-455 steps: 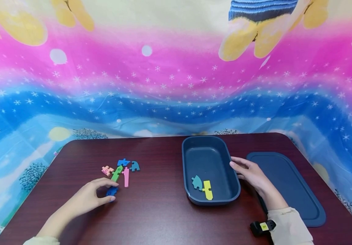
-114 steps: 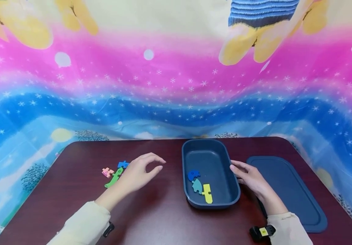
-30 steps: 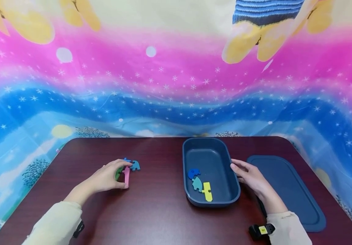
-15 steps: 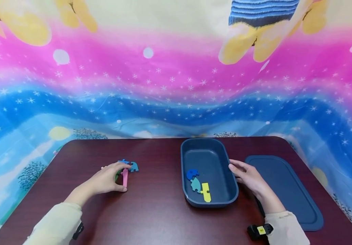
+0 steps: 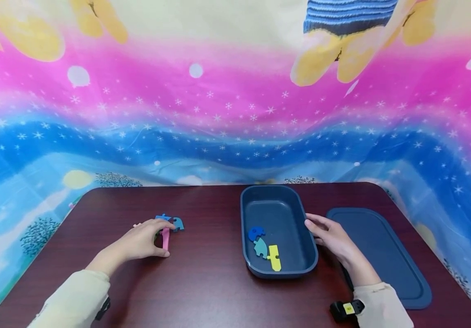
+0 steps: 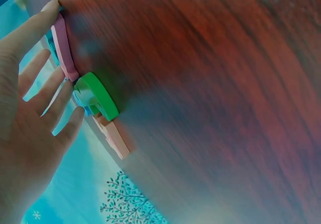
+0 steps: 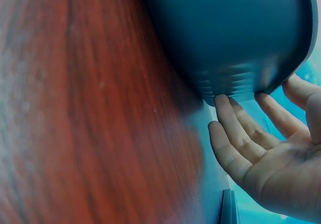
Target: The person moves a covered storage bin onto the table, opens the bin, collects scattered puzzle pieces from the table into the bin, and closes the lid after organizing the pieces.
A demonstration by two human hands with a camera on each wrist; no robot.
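Observation:
My left hand [image 5: 134, 241] pinches a long pink puzzle piece [image 5: 166, 239] lengthwise, thumb at the near end and fingers at the far end. Beyond the fingers lie a blue puzzle piece [image 5: 163, 217] and a grey-blue one [image 5: 178, 223]. A green puzzle piece [image 6: 98, 93] and a salmon one [image 6: 116, 141] show in the left wrist view, mostly covered by the hand in the head view. My right hand [image 5: 333, 234] rests extended fingers against the outer right wall of a dark blue box [image 5: 280, 275], thumb by the rim.
In the box lie a blue piece [image 5: 256, 233], a teal piece [image 5: 261, 249] and a yellow piece [image 5: 274, 258]. A flat dark lid [image 5: 383, 255] lies right of it, partly behind the right forearm. A printed cloth [image 5: 219, 114] hangs behind the table [image 5: 202, 291].
Since the oldest frame, the blue piece has come into the box. The left hand went back to the pile and has stayed at the pink piece over the last second. The right hand stays.

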